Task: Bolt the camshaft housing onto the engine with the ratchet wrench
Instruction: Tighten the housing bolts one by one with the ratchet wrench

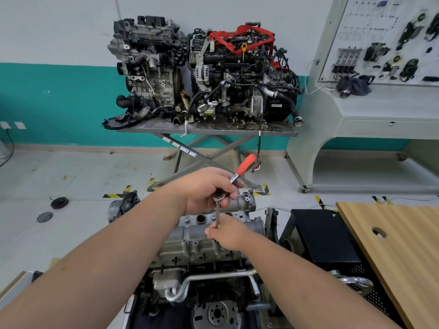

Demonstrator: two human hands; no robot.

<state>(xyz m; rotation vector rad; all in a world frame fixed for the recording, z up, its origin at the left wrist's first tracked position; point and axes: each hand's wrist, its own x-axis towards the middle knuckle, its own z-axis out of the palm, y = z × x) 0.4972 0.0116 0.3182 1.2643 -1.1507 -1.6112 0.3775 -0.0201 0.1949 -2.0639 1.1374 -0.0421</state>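
Both hands (209, 191) over bolt (hidden)

Both hands on ratchet wrench (237, 176)

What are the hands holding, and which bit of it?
Both hold the ratchet wrench. The left hand grips its metal head end, not the orange handle. The right hand pinches the thin extension bar lower down, over the camshaft housing.

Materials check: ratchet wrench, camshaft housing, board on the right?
Ratchet wrench: bright polished metal, likely chromed steel, judging by mirror glints; orange grip looks like matte plastic or rubber.
Camshaft housing: dull grey, grainy, probably cast aluminium.
Board: wood-grain surface, possibly laminate rather than solid wood.
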